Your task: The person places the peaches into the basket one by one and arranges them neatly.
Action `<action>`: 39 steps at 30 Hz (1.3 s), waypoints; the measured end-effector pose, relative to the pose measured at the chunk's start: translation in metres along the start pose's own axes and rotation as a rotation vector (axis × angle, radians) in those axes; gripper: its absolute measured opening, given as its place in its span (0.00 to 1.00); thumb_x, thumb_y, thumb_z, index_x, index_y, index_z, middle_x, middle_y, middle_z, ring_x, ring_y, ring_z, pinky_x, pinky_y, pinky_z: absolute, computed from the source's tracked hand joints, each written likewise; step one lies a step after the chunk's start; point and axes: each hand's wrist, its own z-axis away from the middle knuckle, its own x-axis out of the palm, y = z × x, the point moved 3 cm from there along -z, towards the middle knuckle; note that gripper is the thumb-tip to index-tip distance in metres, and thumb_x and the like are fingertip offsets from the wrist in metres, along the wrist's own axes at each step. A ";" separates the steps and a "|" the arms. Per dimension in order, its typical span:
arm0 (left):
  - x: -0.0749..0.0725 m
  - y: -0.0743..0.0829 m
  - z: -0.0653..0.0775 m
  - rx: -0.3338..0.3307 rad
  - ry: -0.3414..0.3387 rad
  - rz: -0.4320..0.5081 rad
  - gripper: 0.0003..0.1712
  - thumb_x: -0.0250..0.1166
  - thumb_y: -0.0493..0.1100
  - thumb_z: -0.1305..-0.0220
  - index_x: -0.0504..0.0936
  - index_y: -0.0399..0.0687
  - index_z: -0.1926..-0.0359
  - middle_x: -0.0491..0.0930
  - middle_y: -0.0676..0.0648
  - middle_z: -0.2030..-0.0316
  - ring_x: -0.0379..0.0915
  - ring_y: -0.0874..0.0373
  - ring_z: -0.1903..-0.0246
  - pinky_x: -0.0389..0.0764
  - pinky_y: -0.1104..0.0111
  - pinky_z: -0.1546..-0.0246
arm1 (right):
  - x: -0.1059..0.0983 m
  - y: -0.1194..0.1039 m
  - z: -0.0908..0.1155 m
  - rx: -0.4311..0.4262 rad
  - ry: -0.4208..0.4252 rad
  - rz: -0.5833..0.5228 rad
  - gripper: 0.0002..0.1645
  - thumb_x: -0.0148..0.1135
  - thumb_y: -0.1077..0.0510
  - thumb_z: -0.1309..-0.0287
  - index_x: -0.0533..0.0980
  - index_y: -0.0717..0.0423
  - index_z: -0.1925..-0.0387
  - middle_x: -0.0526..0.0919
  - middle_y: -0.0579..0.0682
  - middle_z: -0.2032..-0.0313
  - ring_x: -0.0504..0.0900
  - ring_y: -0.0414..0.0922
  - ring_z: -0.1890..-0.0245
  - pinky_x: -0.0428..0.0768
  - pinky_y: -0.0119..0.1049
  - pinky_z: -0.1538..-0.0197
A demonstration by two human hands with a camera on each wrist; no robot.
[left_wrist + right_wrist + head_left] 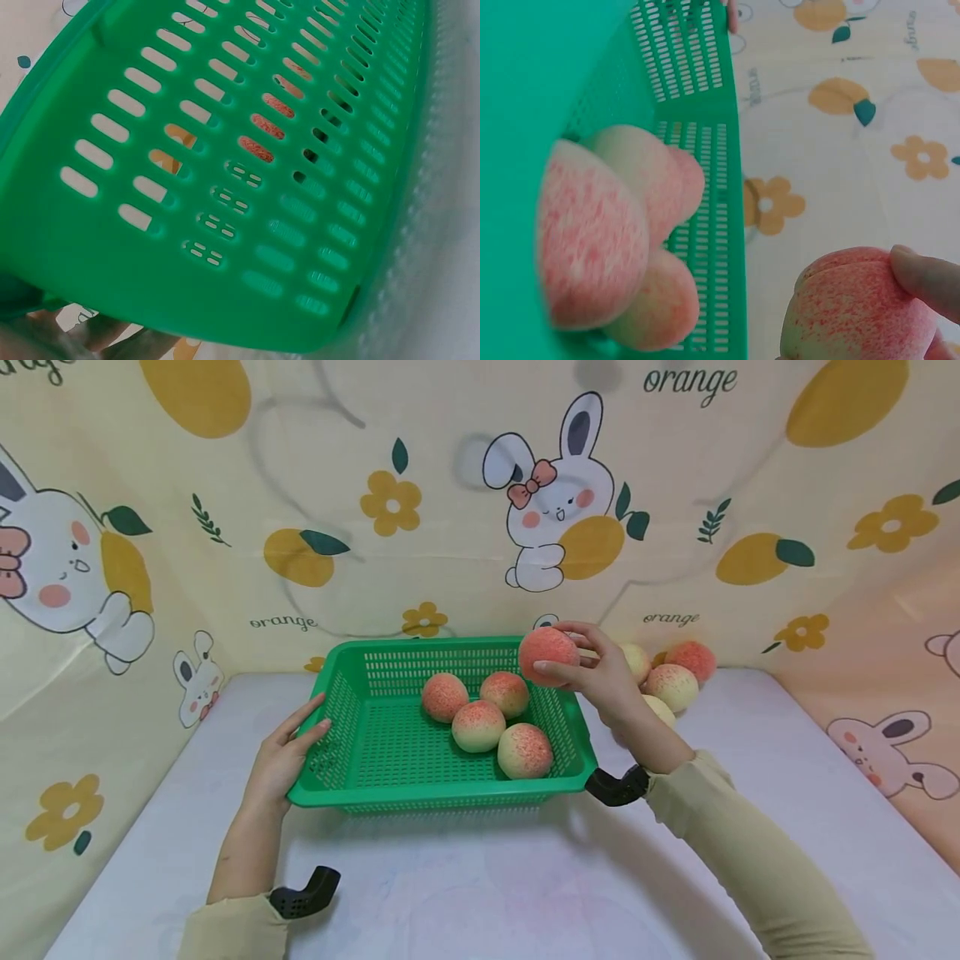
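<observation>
My left hand point(279, 760) holds the left side of a green plastic basket point(442, 789), its fingertips over the rim. In the left wrist view the slotted wall of the basket point(187, 300) fills most of the picture, with fingers point(135, 345) low at the left. Above the basket's right back corner, my right hand point(600, 672) grips a reddish peach point(547, 653) between thumb and fingers. The right wrist view shows this peach point(859, 307) beside the basket wall, the thumb on its top. Several peaches point(478, 727) lie together in the right half of the basket.
More peaches point(672, 687), some pale and one red, are grouped on the white table point(720, 793) behind my right forearm. A cloth backdrop point(450, 577) printed with rabbits and oranges hangs behind and beside the table. Black wrist mounts point(303, 893) sit at both sleeves.
</observation>
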 end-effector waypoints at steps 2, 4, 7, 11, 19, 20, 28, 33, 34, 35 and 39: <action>0.000 0.000 0.000 -0.007 0.002 0.001 0.30 0.55 0.54 0.30 0.60 0.70 0.29 0.48 0.54 0.26 0.47 0.52 0.29 0.63 0.59 0.37 | 0.005 -0.001 -0.002 -0.009 -0.002 -0.017 0.35 0.69 0.57 0.44 0.65 0.52 0.36 0.66 0.56 0.42 0.75 0.47 0.54 0.82 0.32 0.62; 0.000 0.001 0.001 -0.010 0.002 -0.001 0.30 0.55 0.54 0.30 0.60 0.70 0.29 0.48 0.54 0.26 0.48 0.52 0.29 0.65 0.61 0.40 | 0.010 -0.002 -0.004 -0.015 -0.005 -0.028 0.35 0.69 0.59 0.45 0.66 0.52 0.36 0.67 0.57 0.43 0.75 0.46 0.55 0.82 0.32 0.63; 0.000 0.001 0.001 -0.012 0.001 -0.006 0.30 0.55 0.54 0.30 0.60 0.70 0.29 0.49 0.53 0.26 0.49 0.52 0.30 0.66 0.66 0.44 | 0.017 -0.004 -0.007 -0.022 -0.013 -0.039 0.36 0.69 0.60 0.46 0.67 0.54 0.37 0.68 0.57 0.43 0.75 0.46 0.57 0.83 0.34 0.64; 0.000 0.001 0.001 -0.010 -0.005 -0.004 0.30 0.55 0.54 0.30 0.60 0.69 0.29 0.49 0.53 0.26 0.51 0.52 0.31 0.68 0.71 0.49 | 0.026 -0.005 -0.010 -0.015 -0.031 -0.045 0.35 0.70 0.61 0.47 0.67 0.53 0.37 0.69 0.56 0.45 0.75 0.46 0.58 0.84 0.38 0.62; -0.001 0.000 0.000 0.006 -0.010 0.001 0.30 0.55 0.53 0.29 0.60 0.68 0.29 0.50 0.53 0.26 0.48 0.52 0.29 0.65 0.64 0.41 | 0.046 -0.009 -0.018 0.017 -0.093 -0.006 0.35 0.70 0.57 0.46 0.68 0.50 0.38 0.70 0.57 0.43 0.74 0.48 0.58 0.82 0.45 0.57; -0.001 0.000 0.000 0.008 -0.010 0.001 0.30 0.55 0.53 0.29 0.60 0.68 0.29 0.50 0.53 0.26 0.48 0.52 0.29 0.64 0.63 0.41 | 0.049 -0.009 -0.020 0.021 -0.098 -0.003 0.35 0.71 0.57 0.47 0.68 0.50 0.38 0.70 0.57 0.43 0.75 0.49 0.58 0.82 0.44 0.58; -0.001 -0.001 0.000 0.003 -0.005 -0.012 0.30 0.55 0.54 0.30 0.60 0.69 0.29 0.48 0.52 0.26 0.51 0.50 0.31 0.67 0.65 0.45 | 0.075 -0.014 -0.028 0.041 -0.130 -0.003 0.34 0.73 0.56 0.50 0.71 0.47 0.40 0.70 0.57 0.44 0.76 0.50 0.56 0.82 0.46 0.60; -0.001 0.000 0.001 0.000 -0.011 -0.012 0.30 0.55 0.54 0.30 0.60 0.69 0.29 0.49 0.51 0.26 0.54 0.51 0.33 0.70 0.68 0.49 | 0.090 -0.016 -0.033 0.045 -0.150 -0.015 0.33 0.72 0.55 0.49 0.71 0.46 0.41 0.70 0.56 0.44 0.77 0.50 0.58 0.81 0.39 0.65; -0.001 0.001 0.001 -0.001 -0.012 -0.010 0.30 0.55 0.54 0.30 0.60 0.69 0.29 0.50 0.51 0.26 0.55 0.51 0.34 0.70 0.70 0.51 | 0.092 -0.016 -0.034 0.047 -0.149 -0.011 0.33 0.73 0.55 0.49 0.71 0.45 0.41 0.71 0.56 0.44 0.77 0.50 0.58 0.80 0.37 0.66; -0.001 0.001 0.002 -0.002 -0.011 -0.011 0.30 0.55 0.54 0.30 0.60 0.69 0.29 0.50 0.51 0.26 0.56 0.51 0.34 0.70 0.71 0.52 | 0.095 -0.016 -0.035 0.047 -0.152 -0.009 0.33 0.73 0.55 0.49 0.71 0.45 0.41 0.70 0.56 0.43 0.76 0.50 0.57 0.80 0.37 0.66; -0.002 0.002 0.002 -0.001 -0.006 -0.010 0.30 0.55 0.53 0.29 0.60 0.68 0.29 0.51 0.51 0.26 0.56 0.52 0.34 0.71 0.72 0.53 | 0.105 -0.015 -0.038 0.075 -0.170 -0.011 0.33 0.73 0.54 0.50 0.71 0.42 0.42 0.69 0.55 0.42 0.75 0.51 0.55 0.80 0.41 0.64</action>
